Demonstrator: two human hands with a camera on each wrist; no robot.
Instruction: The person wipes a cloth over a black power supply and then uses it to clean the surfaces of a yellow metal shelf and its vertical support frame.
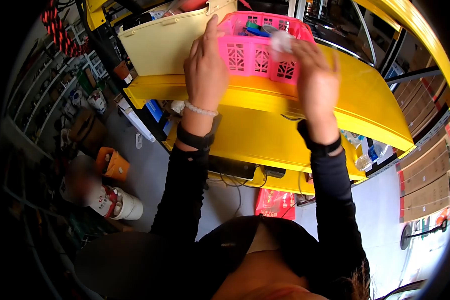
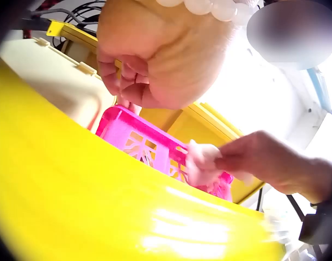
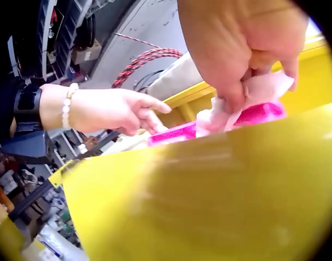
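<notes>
On the upper shelf (image 1: 360, 95), a basket (image 1: 248, 57) is standing just right of a box (image 1: 157, 52), with small items (image 1: 256, 32) lying inside. At its front right, a tissue (image 1: 281, 45) is sitting in the right grip (image 1: 317, 82). Lower, leftward, a bucket (image 1: 133, 206) is standing on the floor (image 1: 152, 167).

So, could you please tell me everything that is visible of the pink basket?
The pink basket looks like plastic, with patterned cut-outs in its walls and an open top. It stands upright on the yellow shelf, beside the cream box. Small items, including something blue, lie inside. The left hand is at one end; the right hand holds a white cloth at its wall. Whether the left fingers touch it is unclear.
</notes>
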